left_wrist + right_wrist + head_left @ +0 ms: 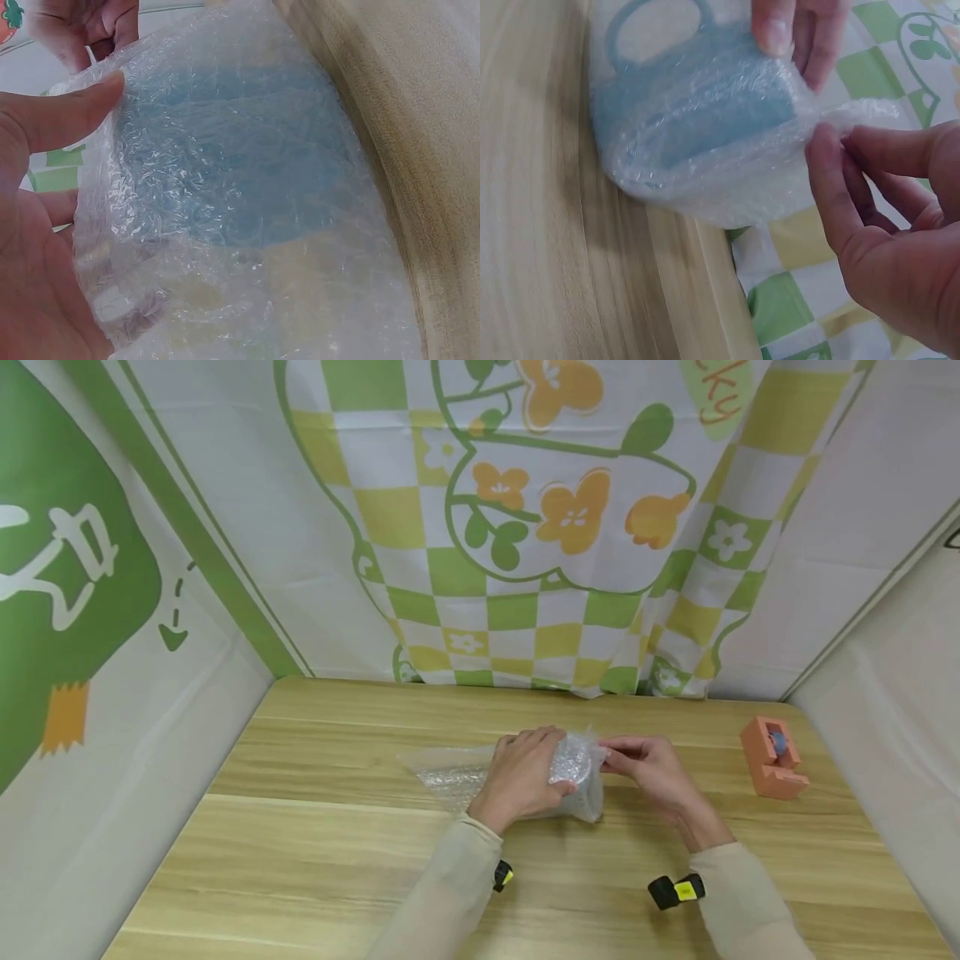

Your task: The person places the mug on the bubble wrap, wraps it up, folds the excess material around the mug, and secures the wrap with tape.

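A light-blue mug (731, 124) lies on its side inside clear bubble wrap (450, 774), its round handle showing through the plastic in the right wrist view. My left hand (521, 774) grips the wrapped mug from above, the thumb (82, 112) pressed against the plastic. At the mug's right end, my right hand (656, 774) pinches a gathered edge of the wrap between thumb and fingertips. A loose tail of wrap stretches left over the table behind the left hand. In the left wrist view, the mug is a blurred blue patch under the wrap.
To the right on the wooden table (300, 860) stands an orange tape dispenser (780, 781) with a blue roll (778, 743). A checked, flowered curtain (525, 543) hangs along the table's back edge. Printed fabric walls close in both sides.
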{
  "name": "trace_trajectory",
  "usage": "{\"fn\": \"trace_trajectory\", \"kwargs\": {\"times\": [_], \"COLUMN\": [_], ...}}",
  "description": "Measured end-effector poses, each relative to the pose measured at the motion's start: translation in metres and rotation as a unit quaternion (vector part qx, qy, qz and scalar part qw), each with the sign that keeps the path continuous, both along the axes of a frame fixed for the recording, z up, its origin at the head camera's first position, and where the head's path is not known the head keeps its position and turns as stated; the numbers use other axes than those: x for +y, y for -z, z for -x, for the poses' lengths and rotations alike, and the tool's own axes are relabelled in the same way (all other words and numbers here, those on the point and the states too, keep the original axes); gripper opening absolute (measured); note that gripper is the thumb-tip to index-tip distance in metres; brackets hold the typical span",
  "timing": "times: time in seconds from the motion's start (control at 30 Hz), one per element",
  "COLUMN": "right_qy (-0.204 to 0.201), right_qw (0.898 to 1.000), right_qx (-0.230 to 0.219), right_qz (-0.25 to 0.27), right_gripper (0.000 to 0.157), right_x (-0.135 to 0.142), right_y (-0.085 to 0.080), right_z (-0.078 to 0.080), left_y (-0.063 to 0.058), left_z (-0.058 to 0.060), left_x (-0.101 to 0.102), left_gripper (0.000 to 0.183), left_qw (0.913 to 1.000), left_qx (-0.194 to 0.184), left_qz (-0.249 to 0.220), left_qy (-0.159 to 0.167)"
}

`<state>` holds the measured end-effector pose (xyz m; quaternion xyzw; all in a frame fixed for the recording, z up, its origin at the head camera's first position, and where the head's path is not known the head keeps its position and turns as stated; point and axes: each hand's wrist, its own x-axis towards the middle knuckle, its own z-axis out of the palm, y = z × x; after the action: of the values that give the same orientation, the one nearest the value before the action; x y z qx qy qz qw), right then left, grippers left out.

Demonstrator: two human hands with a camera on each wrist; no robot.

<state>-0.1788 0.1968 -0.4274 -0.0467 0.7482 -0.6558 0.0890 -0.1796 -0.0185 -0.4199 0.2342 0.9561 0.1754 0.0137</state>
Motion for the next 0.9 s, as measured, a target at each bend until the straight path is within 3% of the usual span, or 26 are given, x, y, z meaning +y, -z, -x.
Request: {"fn": "trace_trajectory", "kwargs": {"times": [0.23, 0.43, 0.7, 0.9], "right_qy": [0.000, -0.017, -0.043, -0.076], "right_qw": [0.996, 0.992, 0.962, 0.955], "right_qx": [0.023, 0.069, 0.160, 0.174], "right_qz": [-0.089, -0.108, -0.219, -0.229], "right_gripper": [0.022, 0.021, 0.023, 0.030], "right_x": [-0.001, -0.004, -0.004, 0.001], "right_y": [0.004, 0.005, 0.006, 0.011], "right_z": [0.010, 0.015, 0.014, 0.016], "left_y": [0.003, 0.004, 0.009, 0.011], "left_z": [0.000, 0.001, 0.004, 0.005], "left_x": [-0.001, -0.004, -0.006, -0.007], "left_gripper": [0.079, 0.081, 0.085, 0.087], "left_qw": [0.9998, 0.9990, 0.9982, 0.9979], "left_qx": [-0.002, -0.008, -0.016, -0.020], "left_qz": [-0.018, -0.042, -0.057, -0.060], "left_qy": [0.007, 0.007, 0.010, 0.012]}}
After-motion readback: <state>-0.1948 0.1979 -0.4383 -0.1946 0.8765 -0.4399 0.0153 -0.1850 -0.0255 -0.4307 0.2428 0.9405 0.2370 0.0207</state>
